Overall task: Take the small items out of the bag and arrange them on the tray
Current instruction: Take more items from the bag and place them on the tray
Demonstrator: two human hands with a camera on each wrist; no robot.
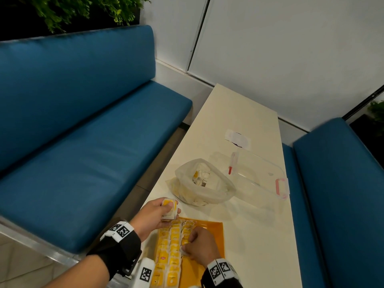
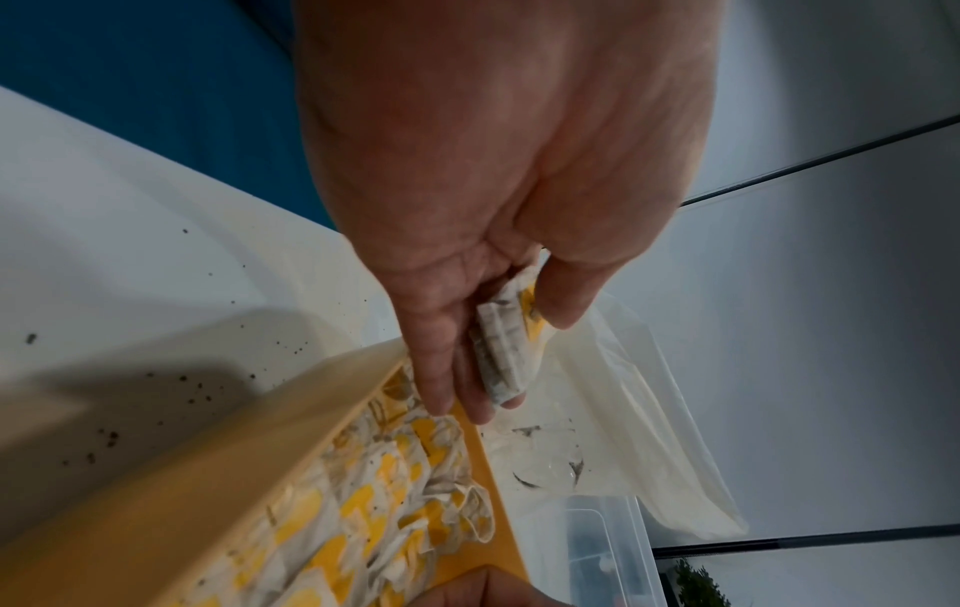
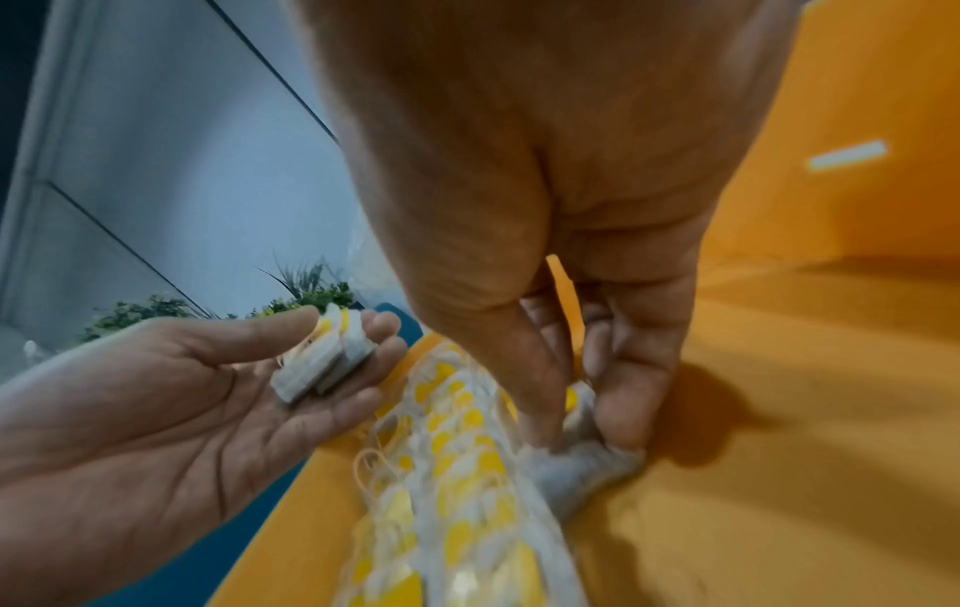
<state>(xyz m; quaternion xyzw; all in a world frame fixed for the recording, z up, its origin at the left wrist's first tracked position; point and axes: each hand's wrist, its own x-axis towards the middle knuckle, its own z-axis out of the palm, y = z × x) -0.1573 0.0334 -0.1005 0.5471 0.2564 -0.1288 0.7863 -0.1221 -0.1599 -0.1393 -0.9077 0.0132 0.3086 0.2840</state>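
My left hand [image 1: 154, 214] hovers over the tray's far left corner, thumb and fingers pinching a small stack of tea bags [image 1: 170, 208]. My right hand [image 1: 200, 246] is over the orange tray [image 1: 212, 231], at the desk's [image 1: 239, 113] near edge, fingertips pinching one tea bag [image 3: 582, 468] beside the rows of tea bags [image 1: 169, 258] already laid there. The plastic bag [image 1: 204, 181] sits open just beyond the tray, with a clear container [image 1: 264, 175] near the desk's right edge.
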